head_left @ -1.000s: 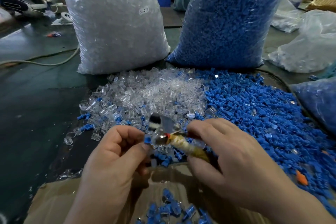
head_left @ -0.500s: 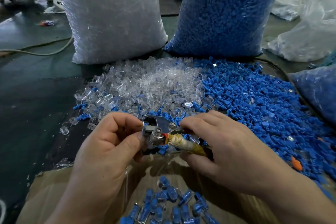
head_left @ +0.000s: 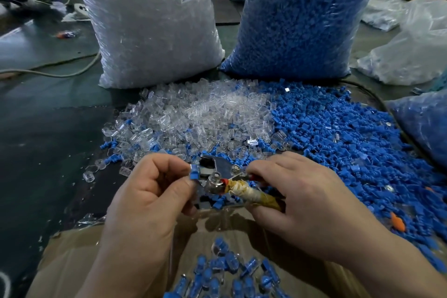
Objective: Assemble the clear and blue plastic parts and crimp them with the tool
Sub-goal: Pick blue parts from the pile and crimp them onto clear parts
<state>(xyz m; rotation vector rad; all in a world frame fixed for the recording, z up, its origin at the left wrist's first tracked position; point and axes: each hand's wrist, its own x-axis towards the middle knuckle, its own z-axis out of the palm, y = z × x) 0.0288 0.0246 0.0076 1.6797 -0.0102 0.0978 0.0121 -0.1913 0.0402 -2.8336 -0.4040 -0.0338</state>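
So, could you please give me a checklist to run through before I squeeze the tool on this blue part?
1. Left hand pinches the blue part: ok.
2. Right hand grips the tool by its taped handle: ok.
3. Blue part fully seated in the tool's metal head: cannot tell.
4. Clear part fitted onto the blue part: cannot tell, the fingers hide it.
5. Left fingertips out of the tool's jaws: cannot tell.
6. Cardboard box with finished pieces lies below the hands: ok.
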